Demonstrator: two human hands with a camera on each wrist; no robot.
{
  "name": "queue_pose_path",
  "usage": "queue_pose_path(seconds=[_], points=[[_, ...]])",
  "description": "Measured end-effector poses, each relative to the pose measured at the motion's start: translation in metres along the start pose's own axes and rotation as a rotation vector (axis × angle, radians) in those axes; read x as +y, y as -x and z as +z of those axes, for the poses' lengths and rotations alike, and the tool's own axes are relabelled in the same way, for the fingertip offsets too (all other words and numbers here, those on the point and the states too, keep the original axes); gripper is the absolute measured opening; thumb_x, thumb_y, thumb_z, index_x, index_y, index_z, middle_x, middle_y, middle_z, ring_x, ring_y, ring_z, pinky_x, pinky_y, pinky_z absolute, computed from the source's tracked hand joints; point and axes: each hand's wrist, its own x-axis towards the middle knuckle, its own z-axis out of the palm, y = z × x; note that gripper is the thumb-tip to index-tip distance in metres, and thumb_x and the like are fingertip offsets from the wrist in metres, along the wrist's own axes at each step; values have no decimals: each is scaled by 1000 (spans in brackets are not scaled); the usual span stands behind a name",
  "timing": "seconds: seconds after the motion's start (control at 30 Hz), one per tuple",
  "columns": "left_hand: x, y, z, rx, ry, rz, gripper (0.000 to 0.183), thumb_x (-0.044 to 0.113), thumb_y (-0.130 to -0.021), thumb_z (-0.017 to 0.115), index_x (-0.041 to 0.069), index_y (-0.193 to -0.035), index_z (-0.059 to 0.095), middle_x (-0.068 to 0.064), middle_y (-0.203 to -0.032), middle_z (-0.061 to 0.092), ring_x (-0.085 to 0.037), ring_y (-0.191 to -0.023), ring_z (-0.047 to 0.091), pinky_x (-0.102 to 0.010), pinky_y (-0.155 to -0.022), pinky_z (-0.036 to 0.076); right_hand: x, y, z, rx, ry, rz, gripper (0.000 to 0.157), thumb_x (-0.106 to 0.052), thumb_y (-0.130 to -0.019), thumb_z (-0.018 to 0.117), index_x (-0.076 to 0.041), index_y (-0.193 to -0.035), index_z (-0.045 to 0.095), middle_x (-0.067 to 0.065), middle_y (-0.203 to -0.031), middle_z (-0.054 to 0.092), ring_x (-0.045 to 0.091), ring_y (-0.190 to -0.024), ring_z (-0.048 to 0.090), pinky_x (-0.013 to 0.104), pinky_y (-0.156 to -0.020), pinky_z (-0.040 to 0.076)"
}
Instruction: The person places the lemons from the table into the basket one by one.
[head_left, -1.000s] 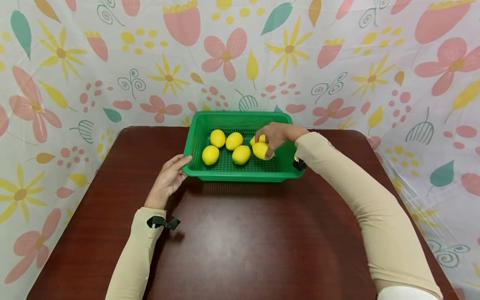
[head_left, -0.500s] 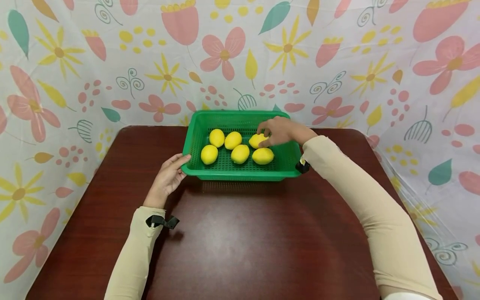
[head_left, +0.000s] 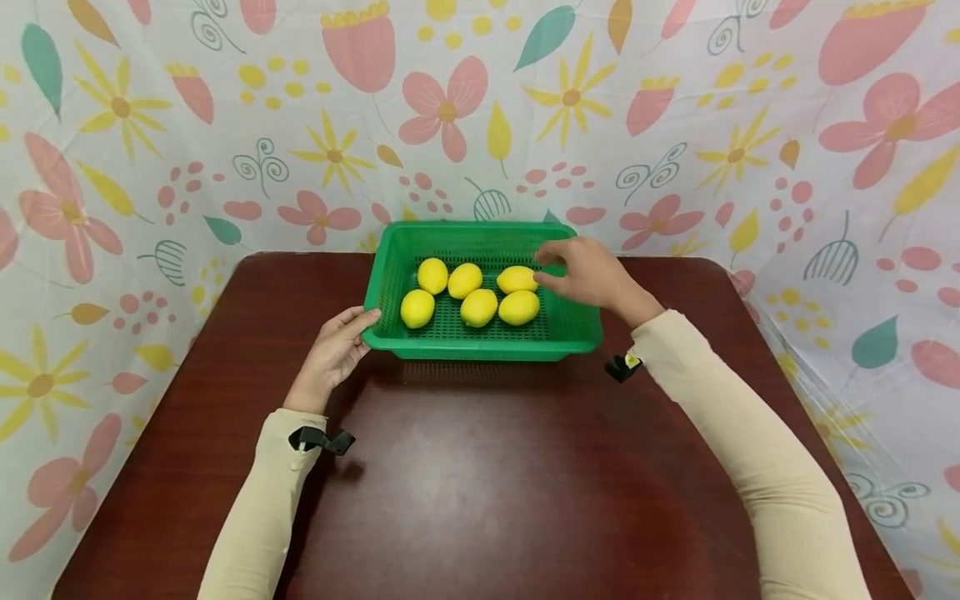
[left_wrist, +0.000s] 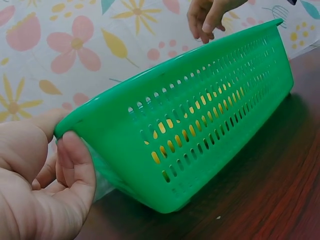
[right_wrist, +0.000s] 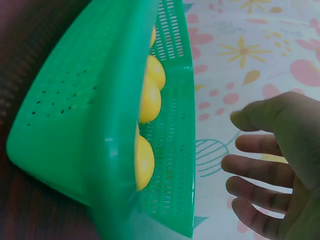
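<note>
A green plastic basket (head_left: 487,354) with slotted walls stands at the back of the table, holding several yellow lemons (head_left: 478,308) in two rough rows. My left hand (head_left: 333,354) grips the basket's left front corner; in the left wrist view the thumb and fingers (left_wrist: 75,160) pinch its rim. Over the right end of the basket is my right hand (head_left: 588,275), its fingers loosely bent and holding nothing. The right wrist view shows that hand (right_wrist: 270,170) with spread fingers, apart from the basket wall (right_wrist: 115,120). The nearest lemon (head_left: 517,279) lies just left of its fingertips.
The dark red-brown wooden table (head_left: 465,483) spreads in front of the basket. A flower-printed curtain (head_left: 450,192) hangs right behind the basket and along both sides. Black straps (head_left: 322,439) sit on both sleeved wrists.
My right hand has let go of the front right lemon, then lifted and drawn back to the right. The lemon stays in the basket. My left hand keeps its grip on the rim.
</note>
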Motion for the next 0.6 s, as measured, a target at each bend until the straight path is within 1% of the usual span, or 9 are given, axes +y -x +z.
queue_pose_path(seconds=[0.13, 0.23, 0.37, 0.43, 0.47, 0.6], points=[[-1, -4, 1, 15, -68, 5, 29, 21, -88, 71, 6, -107, 56, 0, -85, 58, -8, -65, 56, -19, -60, 49, 7, 18, 0, 105, 3, 32, 32, -36, -91, 66, -13, -114, 67, 5, -107, 68, 24, -95, 61, 42, -79, 50], [-1, -6, 1, 16, -120, 16, 36, 23, -87, 73, 4, -112, 56, -3, -91, 58, -10, -71, 59, -20, -62, 51, 16, 32, -1, 187, 14, 72, 30, -35, -91, 65, -13, -111, 68, 4, -96, 67, 22, -81, 59, 40, -70, 49], [1, -4, 0, 33, -235, 20, 47, 30, -86, 73, 2, -119, 54, -5, -99, 57, -10, -74, 59, -21, -68, 53, 33, 47, -2, 282, 10, 113, 26, -34, -91, 65, -13, -106, 70, 2, -86, 66, 18, -70, 57, 38, -63, 47], [3, -3, -1, 44, -312, 24, 52, 34, -86, 72, 2, -122, 53, -4, -103, 57, -10, -75, 59, -21, -73, 53, 41, 54, -3, 310, 5, 131, 26, -35, -91, 65, -12, -103, 70, 3, -89, 68, 18, -72, 59, 39, -64, 48], [4, -2, -2, 50, -347, 27, 53, 35, -86, 72, 2, -123, 52, -4, -104, 57, -9, -75, 59, -22, -75, 54, 45, 57, -4, 317, 3, 139, 27, -36, -91, 65, -12, -102, 70, 4, -89, 68, 19, -70, 59, 40, -64, 48], [6, 1, -6, 63, -511, 79, 55, 40, -86, 70, 1, -123, 56, -4, -103, 61, -13, -75, 60, -34, -81, 55, 55, 68, -4, 317, 8, 172, 33, -43, -91, 63, -12, -101, 70, 7, -96, 69, 24, -69, 58, 44, -64, 47]])
